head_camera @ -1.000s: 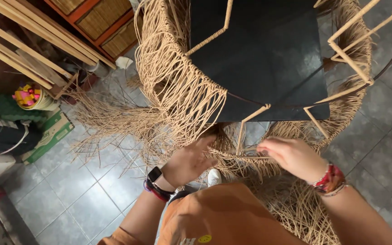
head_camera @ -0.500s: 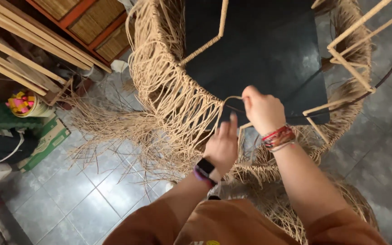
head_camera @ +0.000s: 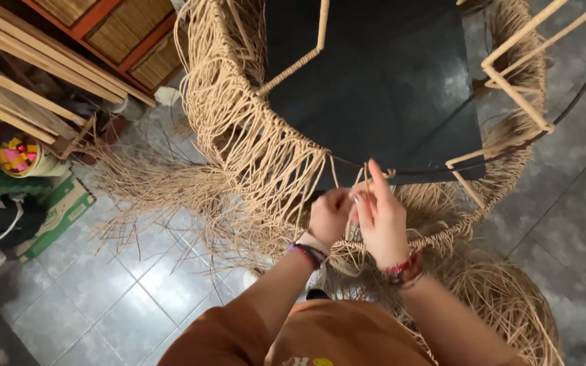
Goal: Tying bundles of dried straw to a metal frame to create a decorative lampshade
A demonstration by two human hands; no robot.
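Item: your left hand, wearing a dark wristband, is curling into a loose fist against the woven rattan strands at the near edge of the round frame; its fingers are folding inward, and you cannot tell from this view exactly which strand they are closing on. Item: your right hand, wearing a red beaded bracelet, is sitting just beside the left, touching it at the knuckles, with the forefinger standing straight up and the remaining fingers pinching a thin strand of the same pale fibre that is looping up toward the dark wire hoop. Item: the wicker piece you are working on is standing directly in front of you on the floor, its wall of looped cane curving around a black panel at its centre, with bare cane struts crossing at the upper right. Item: loose fibre ends are fanning out over the grey floor tiles to your left. Item: a second coil of rattan is lying low at your right, beside your forearm. Item: long wooden slats are leaning at the upper left, near a cabinet with woven panels; a small colourful pot and a green box are sitting below them, well apart from your hands.
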